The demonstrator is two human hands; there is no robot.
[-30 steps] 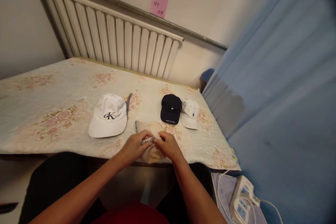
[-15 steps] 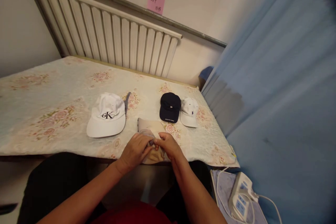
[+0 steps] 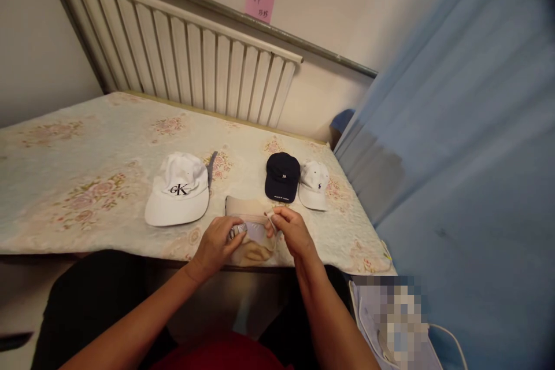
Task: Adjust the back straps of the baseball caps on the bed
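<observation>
A beige cap [image 3: 247,207] lies at the near edge of the bed, its brim away from me and its back opening towards me. My left hand [image 3: 214,245] is closed on the left side of that opening, with a metal buckle [image 3: 237,230] between thumb and fingers. Pinched in my right hand [image 3: 295,234] is the light strap end [image 3: 270,217] on the other side. Buckle and strap are apart, and the opening shows between my hands.
To the left sits a large white cap [image 3: 177,188] with black letters. Beyond my right hand are a black cap [image 3: 281,176] and a smaller white cap [image 3: 314,185], side by side. A radiator [image 3: 186,63] lines the wall; a blue curtain [image 3: 455,156] hangs at right.
My hands, close together at the buckle before, have moved apart. The right hand has gone right and slightly up with the strap end, and the cap's opening shows more.
</observation>
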